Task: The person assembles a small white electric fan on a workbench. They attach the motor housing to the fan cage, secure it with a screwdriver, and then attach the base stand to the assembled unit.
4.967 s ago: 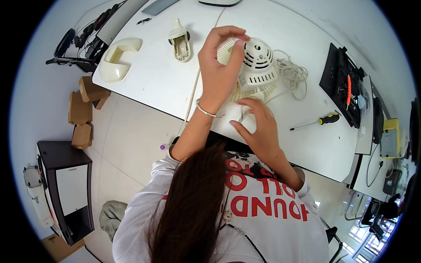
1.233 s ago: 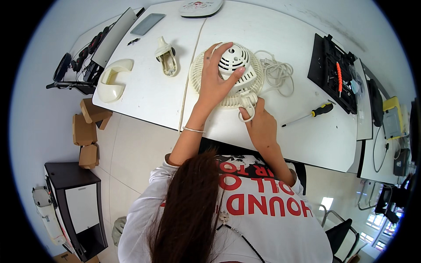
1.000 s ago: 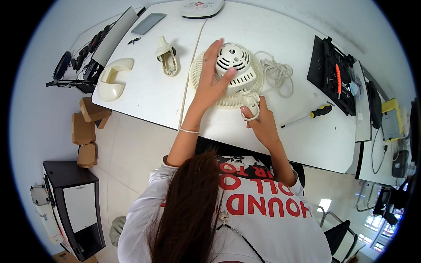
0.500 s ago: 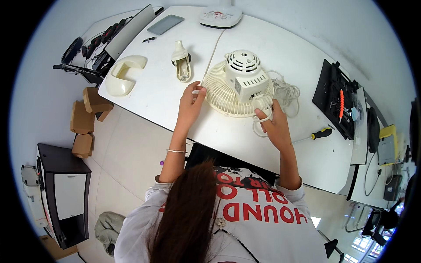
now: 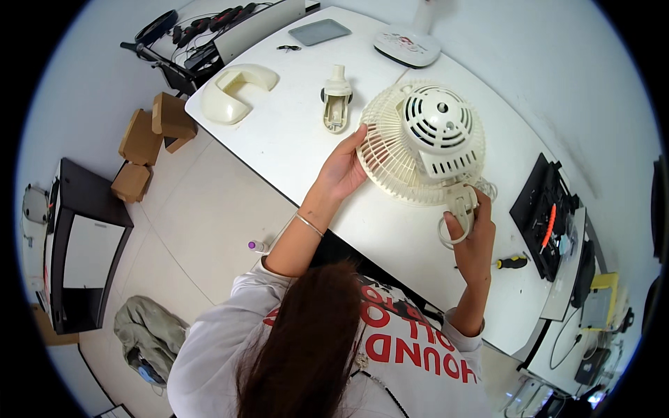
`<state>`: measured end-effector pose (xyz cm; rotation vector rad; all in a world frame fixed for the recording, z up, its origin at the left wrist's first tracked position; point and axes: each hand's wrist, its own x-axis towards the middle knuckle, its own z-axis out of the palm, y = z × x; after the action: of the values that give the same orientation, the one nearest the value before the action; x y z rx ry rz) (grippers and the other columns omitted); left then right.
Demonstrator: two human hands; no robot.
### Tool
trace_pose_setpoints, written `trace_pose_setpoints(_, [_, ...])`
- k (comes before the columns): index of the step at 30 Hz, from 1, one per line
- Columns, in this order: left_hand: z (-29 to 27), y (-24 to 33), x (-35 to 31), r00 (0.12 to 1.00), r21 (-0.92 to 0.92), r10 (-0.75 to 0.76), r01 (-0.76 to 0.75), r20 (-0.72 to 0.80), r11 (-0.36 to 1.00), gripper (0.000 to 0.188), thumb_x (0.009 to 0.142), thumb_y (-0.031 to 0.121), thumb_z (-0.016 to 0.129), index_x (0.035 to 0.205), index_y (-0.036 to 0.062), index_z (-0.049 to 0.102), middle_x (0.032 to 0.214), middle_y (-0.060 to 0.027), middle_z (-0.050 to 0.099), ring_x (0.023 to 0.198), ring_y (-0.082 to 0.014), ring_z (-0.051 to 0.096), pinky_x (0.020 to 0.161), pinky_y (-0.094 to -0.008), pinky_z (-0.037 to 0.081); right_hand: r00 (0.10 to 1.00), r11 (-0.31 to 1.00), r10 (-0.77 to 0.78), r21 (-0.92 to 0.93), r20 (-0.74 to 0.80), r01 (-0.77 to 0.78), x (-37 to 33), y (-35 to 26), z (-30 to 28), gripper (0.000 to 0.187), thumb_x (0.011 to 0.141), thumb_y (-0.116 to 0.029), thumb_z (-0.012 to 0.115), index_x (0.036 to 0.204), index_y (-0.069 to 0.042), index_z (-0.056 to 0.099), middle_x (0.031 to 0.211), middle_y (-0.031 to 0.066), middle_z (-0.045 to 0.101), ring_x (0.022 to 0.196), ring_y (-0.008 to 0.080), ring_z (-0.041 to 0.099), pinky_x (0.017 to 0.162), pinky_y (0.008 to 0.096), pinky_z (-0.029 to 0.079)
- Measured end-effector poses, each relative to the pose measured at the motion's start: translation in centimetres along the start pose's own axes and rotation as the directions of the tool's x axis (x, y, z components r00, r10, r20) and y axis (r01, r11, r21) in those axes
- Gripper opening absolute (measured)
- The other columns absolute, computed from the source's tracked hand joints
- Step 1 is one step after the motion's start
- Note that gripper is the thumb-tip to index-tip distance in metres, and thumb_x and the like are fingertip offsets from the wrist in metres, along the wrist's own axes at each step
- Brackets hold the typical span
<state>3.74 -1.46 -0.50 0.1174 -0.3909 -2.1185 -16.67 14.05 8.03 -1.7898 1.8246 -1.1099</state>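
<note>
Fan (image 5: 397, 167): cream, back side up, over the middle of the desk (image 5: 404, 244); whether its front grille bears fully on the surface, cannot tell. The slotted motor housing (image 5: 440, 129) faces upward.

Left hand (image 5: 344, 169): at the left rim of the grille, thumb along the edge, fingers partly hidden beneath; gripping the rim. Bracelet (image 5: 309, 224) on this wrist.

Right hand (image 5: 477, 240): closed around the pale neck piece (image 5: 460, 202) at the fan's near edge, below the housing. A loop of cord (image 5: 446, 237) hangs beside the thumb; more cord shows just behind the fingers.

Left of the fan, well apart: curved cream cover (image 5: 224, 104). Between cover and fan: hollow cream bracket (image 5: 337, 103), open side up. Far side: flat gray tray (image 5: 320, 32) and rounded white base (image 5: 408, 47).

Right of the right hand: screwdriver (image 5: 513, 262), yellow-and-black handle, shaft mostly hidden by the wrist. Beyond it, an open black toolbox (image 5: 533, 226) with an orange tool (image 5: 549, 226) in it.
</note>
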Motion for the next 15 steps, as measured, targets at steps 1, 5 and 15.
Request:
trace_pose_setpoints(1, [0.3, 0.2, 0.1, 0.999, -0.053, 0.010, -0.008, 0.037, 0.999, 0.041, 0.101, 0.027, 0.039, 0.129, -0.0031, 0.041, 0.123, -0.0167, 0.054, 0.109, -0.0236, 0.059, 0.093, -0.0367, 0.053, 1.000, 0.999, -0.029, 0.019, -0.004, 0.029, 0.3, 0.0, 0.0, 0.050, 0.084, -0.018, 0.069, 0.125, -0.004, 0.044, 0.099, 0.0174, 0.066, 0.087, 0.0268, 0.066, 0.075, 0.0318, 0.050])
trace_pose_setpoints(5, [3.4, 1.3, 0.1, 0.977, 0.069, 0.200, -0.205, 0.067, 0.976, 0.040, 0.100, 0.028, 0.041, 0.129, -0.0003, 0.043, 0.124, -0.0163, 0.054, 0.108, -0.0244, 0.060, 0.092, -0.0389, 0.054, 0.992, 0.994, -0.111, 0.012, -0.059, 0.112, 1.6, 0.6, -0.4, 0.055, 0.079, -0.012, 0.074, 0.124, -0.004, 0.044, 0.101, 0.0163, 0.065, 0.088, 0.0255, 0.065, 0.076, 0.0313, 0.050])
trace_pose_setpoints(15, [11.8, 2.2, -1.0, 0.780, 0.303, 0.514, -0.617, 0.357, 0.726, 0.048, 0.094, 0.020, 0.058, 0.132, -0.0007, 0.038, 0.124, -0.0120, 0.056, 0.110, -0.0174, 0.058, 0.093, -0.0333, 0.050, 0.818, 0.891, -0.298, 0.164, -0.491, 0.423, 5.2, 4.5, 1.6, 0.059, 0.076, -0.004, 0.073, 0.126, 0.000, 0.041, 0.116, 0.0116, 0.056, 0.104, 0.0209, 0.057, 0.092, 0.0316, 0.043])
